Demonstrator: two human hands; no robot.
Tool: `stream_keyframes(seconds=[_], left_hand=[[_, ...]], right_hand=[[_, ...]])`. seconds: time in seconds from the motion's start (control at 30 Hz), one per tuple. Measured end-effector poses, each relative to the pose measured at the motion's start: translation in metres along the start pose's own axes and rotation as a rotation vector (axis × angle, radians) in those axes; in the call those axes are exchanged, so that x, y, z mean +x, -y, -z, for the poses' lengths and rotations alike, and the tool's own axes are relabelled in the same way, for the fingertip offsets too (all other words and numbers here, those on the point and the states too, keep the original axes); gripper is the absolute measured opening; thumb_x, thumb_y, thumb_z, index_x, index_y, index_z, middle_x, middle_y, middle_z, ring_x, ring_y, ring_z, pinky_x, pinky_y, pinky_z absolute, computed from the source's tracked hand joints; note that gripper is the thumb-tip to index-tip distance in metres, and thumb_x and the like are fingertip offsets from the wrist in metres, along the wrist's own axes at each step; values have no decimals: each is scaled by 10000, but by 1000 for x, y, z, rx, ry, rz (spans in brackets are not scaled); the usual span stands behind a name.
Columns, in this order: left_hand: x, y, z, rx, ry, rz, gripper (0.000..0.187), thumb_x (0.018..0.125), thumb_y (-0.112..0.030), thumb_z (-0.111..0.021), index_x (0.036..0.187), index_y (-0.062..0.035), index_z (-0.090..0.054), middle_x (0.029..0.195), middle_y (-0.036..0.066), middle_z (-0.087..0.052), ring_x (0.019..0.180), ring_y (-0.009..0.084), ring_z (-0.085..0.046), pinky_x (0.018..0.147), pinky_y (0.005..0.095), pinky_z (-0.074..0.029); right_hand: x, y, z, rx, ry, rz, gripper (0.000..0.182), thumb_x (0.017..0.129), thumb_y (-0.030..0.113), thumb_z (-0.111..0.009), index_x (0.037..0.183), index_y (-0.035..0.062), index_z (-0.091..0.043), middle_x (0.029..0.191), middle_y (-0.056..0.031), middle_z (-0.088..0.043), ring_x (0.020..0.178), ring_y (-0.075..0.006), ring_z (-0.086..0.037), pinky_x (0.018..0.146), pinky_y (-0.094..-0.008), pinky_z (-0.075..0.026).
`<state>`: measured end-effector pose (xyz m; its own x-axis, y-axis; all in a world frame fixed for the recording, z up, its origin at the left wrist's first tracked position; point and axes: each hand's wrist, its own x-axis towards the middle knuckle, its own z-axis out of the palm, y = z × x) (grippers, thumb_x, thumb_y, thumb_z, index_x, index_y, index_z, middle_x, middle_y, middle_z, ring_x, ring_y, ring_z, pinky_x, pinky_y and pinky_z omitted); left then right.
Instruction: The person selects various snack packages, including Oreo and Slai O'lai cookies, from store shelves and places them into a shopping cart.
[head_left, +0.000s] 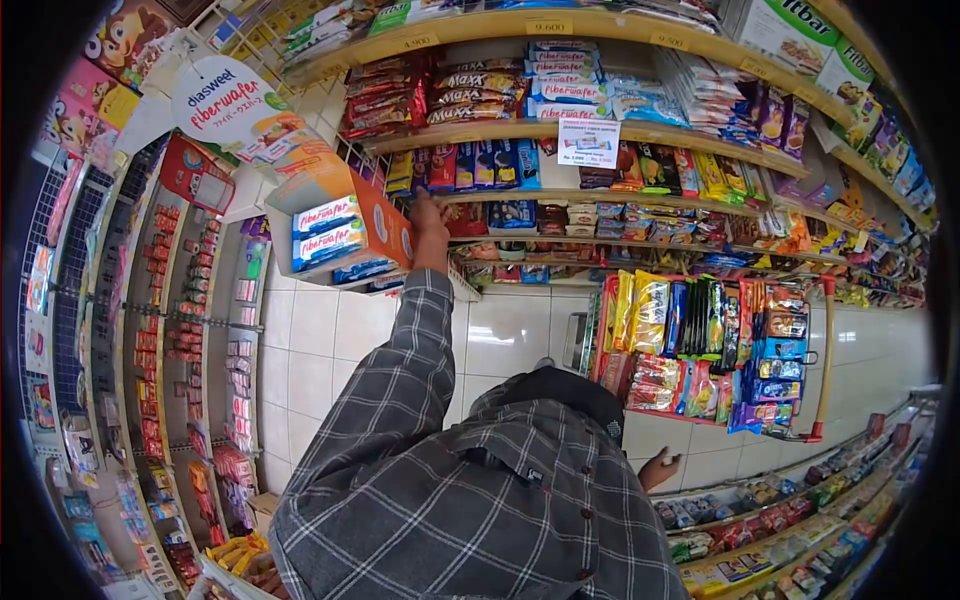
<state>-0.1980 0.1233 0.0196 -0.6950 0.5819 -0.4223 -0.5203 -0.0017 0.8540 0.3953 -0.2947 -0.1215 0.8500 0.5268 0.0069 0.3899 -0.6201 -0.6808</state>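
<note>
My left hand (428, 222) reaches up to a middle shelf, at the left end of a row of upright snack bars (485, 165). Its fingers are pressed together at the lower edge of the dark packs there; what they grip, if anything, is too small to make out. Just left of this hand stands an orange display box (385, 225) holding white-and-blue fiberwafer packs (330, 228). Low at my right side, my right hand (657, 470) hangs with its fingers apart and nothing in them. It is nearest to a trolley (826, 365) loaded with assorted snack packs (700, 320).
Higher shelves carry fiberwafer (568, 85) and Maxx packs (478, 90), with a price sign (588, 144) hanging in front. Curved-looking side shelves (125, 350) run along the left. Another shelf rack (800, 520) stands at the lower right. White tiles (510, 325) cover the floor.
</note>
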Motion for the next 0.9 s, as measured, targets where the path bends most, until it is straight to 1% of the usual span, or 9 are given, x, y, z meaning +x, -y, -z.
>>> stream_keyframes(seconds=[0.13,0.2,0.23,0.3,0.37,0.43,0.53,0.77,0.9], left_hand=[[28,-14,-24,52,-244,148,418,955,-425,-528,1041,-16,-512,695,73,-509,517,198,-499,441,327,-414],[60,2,-21,-15,-320,194,409,961,-414,-521,1013,-8,-528,671,66,-497,506,190,-491,426,328,-384],[61,5,-21,-97,-335,216,391,960,-389,-533,992,0,-543,671,71,-507,502,182,-490,422,324,-366],[70,14,-17,-228,-294,225,346,958,-337,-553,979,8,-558,669,78,-517,494,173,-487,420,322,-350],[91,29,-3,-321,-180,201,293,954,-284,-570,995,6,-561,668,82,-516,486,174,-480,425,326,-356],[78,19,-11,-240,-249,228,248,956,-247,-568,995,-2,-565,649,78,-495,483,173,-464,435,338,-345],[52,0,-22,-234,-336,248,206,966,-210,-545,975,-5,-566,640,77,-495,484,175,-453,444,345,-332],[40,0,-23,-312,-326,197,190,973,-162,-500,998,18,-556,666,95,-534,498,185,-457,442,340,-317],[31,5,-20,-338,-327,157,242,983,-162,-445,1110,32,-514,711,111,-551,531,189,-469,453,345,-329]], right_hand=[[-44,-68,-11,-209,186,-129,599,883,372,-631,1282,-52,-487,1218,-273,-509,1115,-395,-524,897,-437,-478],[-50,-157,-27,-281,234,-71,618,859,410,-650,1236,-63,-526,1168,-278,-561,1095,-411,-536,916,-495,-453],[-48,-215,-41,-304,277,-73,623,855,416,-655,1227,-68,-533,1161,-281,-571,1092,-413,-540,924,-507,-444],[-45,-241,-38,-256,319,-97,618,858,408,-654,1226,-72,-531,1162,-286,-572,1085,-411,-544,928,-508,-437],[-39,-239,-33,-230,322,-113,607,863,394,-652,1227,-75,-528,1164,-283,-569,1069,-399,-552,913,-497,-446],[-31,-205,-21,-228,286,-121,590,870,373,-649,1230,-77,-522,1168,-271,-565,1043,-375,-565,876,-474,-471],[-21,-58,20,-10,303,-308,543,895,327,-626,1254,-61,-501,1195,-232,-536,1016,-332,-571,803,-413,-513],[10,-25,9,141,330,-293,460,900,219,-621,1257,-38,-485,1204,-175,-497,946,-245,-571,726,-336,-525],[10,-37,-3,149,337,-259,430,897,237,-625,1227,-15,-512,1143,-139,-541,768,-194,-581,589,-307,-483]])
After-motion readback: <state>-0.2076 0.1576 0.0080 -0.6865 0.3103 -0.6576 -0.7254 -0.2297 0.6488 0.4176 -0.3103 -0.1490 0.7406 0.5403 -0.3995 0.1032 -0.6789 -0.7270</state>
